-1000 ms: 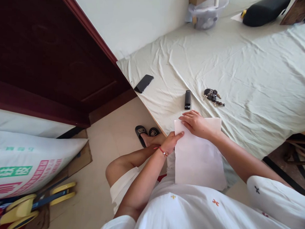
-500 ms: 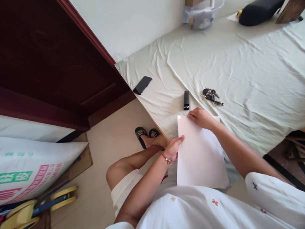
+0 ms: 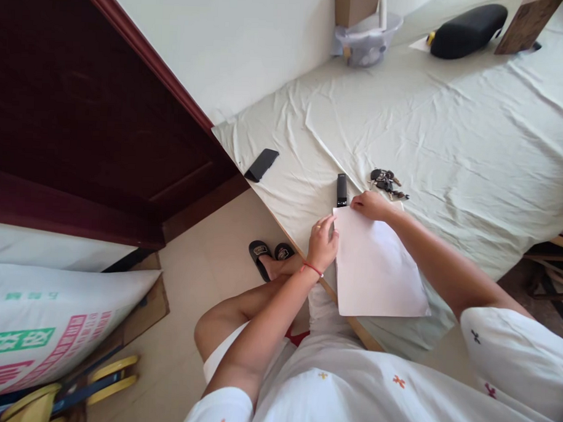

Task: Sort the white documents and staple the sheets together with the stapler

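Observation:
A white sheet of paper (image 3: 376, 266) lies on the pale green bedsheet (image 3: 450, 131) near the bed's front edge. My left hand (image 3: 323, 243) presses on the paper's left edge, fingers curled over it. At the paper's far edge, my right hand (image 3: 371, 206) holds it down with the fingertips. A small black stapler (image 3: 341, 190) lies just beyond the paper's far left corner, close to both hands. A bunch of keys (image 3: 384, 182) sits just past my right hand.
A black phone (image 3: 261, 165) lies near the bed's left corner. A clear plastic tub (image 3: 364, 41) and a black cushion-like object (image 3: 467, 30) sit at the far end. A dark red door (image 3: 90, 124) stands left. A printed white sack (image 3: 51, 326) and yellow-handled tools (image 3: 48, 397) lie on the floor.
The paper has slid farther onto the bed, away from my lap. My left hand moved up along its left edge; my right hand shifted to the far edge near the stapler.

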Available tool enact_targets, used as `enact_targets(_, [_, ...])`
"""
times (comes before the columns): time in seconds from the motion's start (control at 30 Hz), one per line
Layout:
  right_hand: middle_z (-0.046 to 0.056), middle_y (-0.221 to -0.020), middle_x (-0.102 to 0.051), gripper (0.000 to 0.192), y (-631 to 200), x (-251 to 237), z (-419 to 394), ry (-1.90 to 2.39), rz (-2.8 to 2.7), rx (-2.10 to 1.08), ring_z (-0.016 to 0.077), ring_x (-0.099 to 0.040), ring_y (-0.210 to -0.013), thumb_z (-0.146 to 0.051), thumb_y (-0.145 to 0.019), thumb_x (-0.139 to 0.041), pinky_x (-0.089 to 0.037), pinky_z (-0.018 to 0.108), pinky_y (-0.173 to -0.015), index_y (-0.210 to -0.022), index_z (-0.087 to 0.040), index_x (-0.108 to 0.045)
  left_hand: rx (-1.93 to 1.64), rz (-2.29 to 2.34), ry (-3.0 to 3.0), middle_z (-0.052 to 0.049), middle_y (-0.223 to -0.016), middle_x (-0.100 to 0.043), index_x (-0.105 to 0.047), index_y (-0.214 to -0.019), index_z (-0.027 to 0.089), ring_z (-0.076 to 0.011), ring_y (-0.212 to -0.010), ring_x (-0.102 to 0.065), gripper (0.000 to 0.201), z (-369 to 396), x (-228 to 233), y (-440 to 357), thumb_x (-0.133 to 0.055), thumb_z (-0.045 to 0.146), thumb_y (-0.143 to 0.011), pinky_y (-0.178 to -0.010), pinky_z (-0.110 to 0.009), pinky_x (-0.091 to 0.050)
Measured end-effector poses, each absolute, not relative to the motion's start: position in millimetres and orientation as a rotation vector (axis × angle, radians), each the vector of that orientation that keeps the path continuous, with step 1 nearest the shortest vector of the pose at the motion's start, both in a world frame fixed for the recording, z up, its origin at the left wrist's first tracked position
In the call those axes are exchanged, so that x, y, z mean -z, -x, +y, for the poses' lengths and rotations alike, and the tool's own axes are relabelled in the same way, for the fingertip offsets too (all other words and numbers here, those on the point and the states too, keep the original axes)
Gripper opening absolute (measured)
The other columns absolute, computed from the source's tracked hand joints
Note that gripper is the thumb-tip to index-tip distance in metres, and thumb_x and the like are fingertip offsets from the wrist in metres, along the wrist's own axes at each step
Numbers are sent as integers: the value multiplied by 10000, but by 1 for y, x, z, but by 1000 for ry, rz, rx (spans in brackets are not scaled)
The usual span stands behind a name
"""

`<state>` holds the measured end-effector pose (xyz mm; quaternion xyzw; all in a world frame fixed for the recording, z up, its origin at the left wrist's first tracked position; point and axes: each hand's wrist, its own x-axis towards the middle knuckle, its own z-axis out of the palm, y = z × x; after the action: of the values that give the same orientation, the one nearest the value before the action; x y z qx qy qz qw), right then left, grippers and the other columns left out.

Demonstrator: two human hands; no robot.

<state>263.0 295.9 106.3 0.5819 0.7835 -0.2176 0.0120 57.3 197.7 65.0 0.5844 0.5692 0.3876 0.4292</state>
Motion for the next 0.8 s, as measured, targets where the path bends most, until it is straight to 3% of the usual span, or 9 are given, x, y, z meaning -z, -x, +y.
enact_targets(0.1, [145,-1127,-797,362,-261,-105,306,-1791,2433,631,275,-710,-1029,-243,-1030,-472,-410,311,-787,-1115,-146,-811,-890,1346,-1816,-123,-1428,-702,-791,-1108,225,-284,-1424,-572,295,227,-65,-58,-610,104,-908,-1313,-513,-319])
enact_targets(0.2, [146,-1151,-795,378,-261,-104,314,-1782,2425,607,272,-714,-1032,-259,-1044,-468,-411,308,-782,-1167,-144,-806,-784,1361,-1868,-140,-1321,-751,-813,-1048,214,-305,-1341,-633,289,252,-60,-60,-587,92,-915,-1265,-538,-389])
enact_targets(0.3, [147,-1141,-796,388,-266,-104,320,-1788,2413,585,265,-716,-1020,-264,-1048,-461,-413,305,-779,-1176,-140,-805,-808,1444,-1868,-161,-1345,-736,-788,-1191,191,-313,-1346,-637,382,271,-59,-60,-551,74,-916,-1258,-536,-405])
enact_targets(0.43, [146,-1140,-794,383,-273,-104,325,-1786,2409,573,264,-712,-1032,-254,-1041,-461,-417,303,-791,-1164,-133,-803,-891,1343,-2058,-126,-1643,-531,-658,-1454,208,-260,-1554,-459,637,288,-67,-58,-453,-1,-889,-1328,-489,-311])
enact_targets(0.5, [148,-1135,-794,380,-276,-103,326,-1777,2416,580,260,-712,-1022,-252,-1042,-463,-421,300,-794,-1165,-123,-799,-807,1263,-2164,-91,-1663,-517,-650,-1474,255,-256,-1588,-416,704,291,-73,-58,-425,-29,-871,-1332,-525,-282])
enact_targets(0.63, [138,-1117,-797,376,-278,-101,326,-1773,2428,602,244,-715,-998,-267,-1051,-466,-433,286,-801,-1152,-131,-801,-579,1266,-2297,-48,-1565,-628,-683,-1428,365,-275,-1580,-436,755,287,-77,-60,-419,-48,-854,-1319,-683,-118])
enact_targets(0.8, [136,-1142,-794,365,-278,-98,327,-1789,2428,619,242,-714,-1021,-259,-1051,-473,-434,277,-802,-1166,-136,-796,-582,1295,-2337,-68,-1573,-614,-677,-1436,371,-277,-1500,-541,702,279,-73,-65,-425,-4,-899,-1319,-673,41])
